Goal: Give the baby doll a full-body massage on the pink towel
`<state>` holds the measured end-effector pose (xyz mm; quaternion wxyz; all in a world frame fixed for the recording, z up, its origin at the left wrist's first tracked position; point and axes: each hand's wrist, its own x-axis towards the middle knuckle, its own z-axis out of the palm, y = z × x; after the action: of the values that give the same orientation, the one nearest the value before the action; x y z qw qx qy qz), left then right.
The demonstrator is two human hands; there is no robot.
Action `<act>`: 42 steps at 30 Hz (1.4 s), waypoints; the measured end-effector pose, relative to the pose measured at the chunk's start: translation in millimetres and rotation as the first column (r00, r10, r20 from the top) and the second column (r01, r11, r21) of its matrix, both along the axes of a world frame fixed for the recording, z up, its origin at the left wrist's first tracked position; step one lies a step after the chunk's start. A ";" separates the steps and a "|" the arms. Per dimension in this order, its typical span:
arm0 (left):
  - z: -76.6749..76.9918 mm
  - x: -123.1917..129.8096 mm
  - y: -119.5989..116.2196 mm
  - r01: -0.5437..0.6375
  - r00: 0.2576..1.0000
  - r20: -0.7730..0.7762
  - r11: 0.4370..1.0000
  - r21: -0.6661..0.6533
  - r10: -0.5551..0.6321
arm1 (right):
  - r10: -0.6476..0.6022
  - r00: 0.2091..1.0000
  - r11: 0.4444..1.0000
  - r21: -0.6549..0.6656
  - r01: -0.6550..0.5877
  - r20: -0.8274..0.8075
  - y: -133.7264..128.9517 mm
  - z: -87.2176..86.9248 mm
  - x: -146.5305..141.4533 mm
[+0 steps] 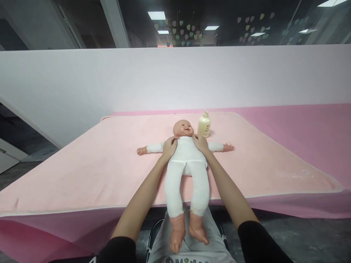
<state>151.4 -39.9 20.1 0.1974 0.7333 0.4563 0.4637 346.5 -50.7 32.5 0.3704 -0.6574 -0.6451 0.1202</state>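
Note:
A baby doll (188, 151) in a white body suit lies face up, its arms stretched out to both sides and its feet past the table's front edge. My left hand (170, 146) rests on the doll's shoulder at the left, its fingers together by the neck. On the opposite shoulder lies my right hand (200, 142), also with fingers pressed together near the neck. Whether either hand pinches the white cloth is too small to tell. A pale yellow pump bottle (204, 125) stands just beyond my right hand, beside the doll's head.
A light pink mat (117, 157) covers much of the table, over a darker pink cloth (309, 135). A white partition (175, 78) rises behind, with dark glass above it. My lap and a chair are below the front edge.

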 end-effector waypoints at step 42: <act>1.8 0.0 -1.2 0.042 0.998 0.051 0.997 -0.062 -0.038 | 0.006 0.998 1.000 0.001 -0.006 -0.056 -4.5 3.9 -0.4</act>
<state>151.3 -41.2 21.8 0.2411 0.7239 0.4509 0.4632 346.1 -55.2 36.4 0.3884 -0.6515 -0.6365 0.1395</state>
